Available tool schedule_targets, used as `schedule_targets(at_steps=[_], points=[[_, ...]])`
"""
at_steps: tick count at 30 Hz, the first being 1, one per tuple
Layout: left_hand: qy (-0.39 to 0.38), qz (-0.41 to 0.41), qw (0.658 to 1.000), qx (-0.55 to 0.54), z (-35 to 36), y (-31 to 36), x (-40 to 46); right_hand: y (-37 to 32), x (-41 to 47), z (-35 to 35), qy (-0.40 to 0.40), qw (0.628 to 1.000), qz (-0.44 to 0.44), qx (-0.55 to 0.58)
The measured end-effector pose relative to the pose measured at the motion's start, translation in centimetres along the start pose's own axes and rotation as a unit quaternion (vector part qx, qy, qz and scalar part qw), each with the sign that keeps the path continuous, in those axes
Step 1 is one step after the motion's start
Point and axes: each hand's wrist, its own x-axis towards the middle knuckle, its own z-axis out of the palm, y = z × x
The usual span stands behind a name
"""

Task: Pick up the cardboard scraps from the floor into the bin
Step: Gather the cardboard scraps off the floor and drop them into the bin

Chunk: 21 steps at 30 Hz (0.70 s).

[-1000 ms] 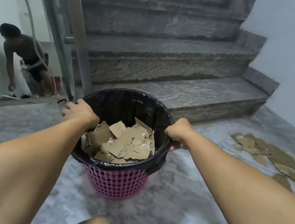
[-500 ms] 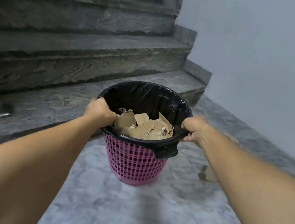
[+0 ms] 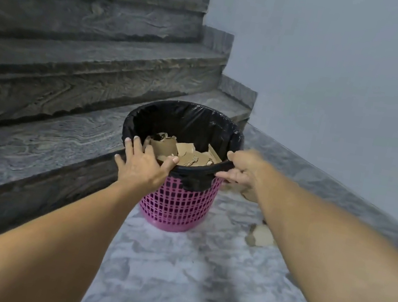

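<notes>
The stairs (image 3: pixel 72 80) are seen rising behind and to the left of the bin (image 3: pixel 178 200). The floor (image 3: pixel 183 281) is gray stone, and the bin is stood on it, just beside the bottom step. The bin is pink with holes in its side, and a black bag (image 3: pixel 187 119) is folded over its rim. It is partly filled with cardboard scraps (image 3: pixel 184 152).

The left hand (image 3: pixel 141 167) is laid on the near left edge of the bin's rim. Its fingers are spread apart and flat, so nothing is gripped by it. The right hand (image 3: pixel 242 171) is blurred, but the near right edge of the rim looks pinched between its thumb and fingers.

To the right of the bin, a loose scrap (image 3: pixel 260 236) is seen lying on the floor. Another small piece (image 3: pixel 248 194) is partly hidden behind the right arm, close to the bin.

The step in hand seems to be setting the bin down near the scraps that are left. For the next move, the rim would need to be let go. Then 1 hand would need to be reached down to the right of the bin, and the flat scrap would need to be lifted by its edge and dropped in.
</notes>
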Motion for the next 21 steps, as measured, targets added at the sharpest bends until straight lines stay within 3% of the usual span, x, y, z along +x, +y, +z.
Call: schedule_targets(at_steps=[4,13,19,21], points=[[-0.028,0.010,0.999,0.020,-0.7,0.3,-1.4,0.1,-2.1,-1.3,-0.043,0.994,0.027,-0.098],[-0.095,0.120,0.988,0.020,-2.7,7.2,-5.9,-1.8,-10.5,-9.0,0.022,0.986,0.016,-0.162],[-0.015,0.273,0.962,-0.016,1.6,13.9,-6.9,0.0,-7.4,-17.2,0.070,0.980,0.037,-0.182],[-0.022,0.298,0.954,-0.028,4.4,16.1,-6.8,1.4,-4.8,-19.6,0.070,0.977,0.057,-0.193]])
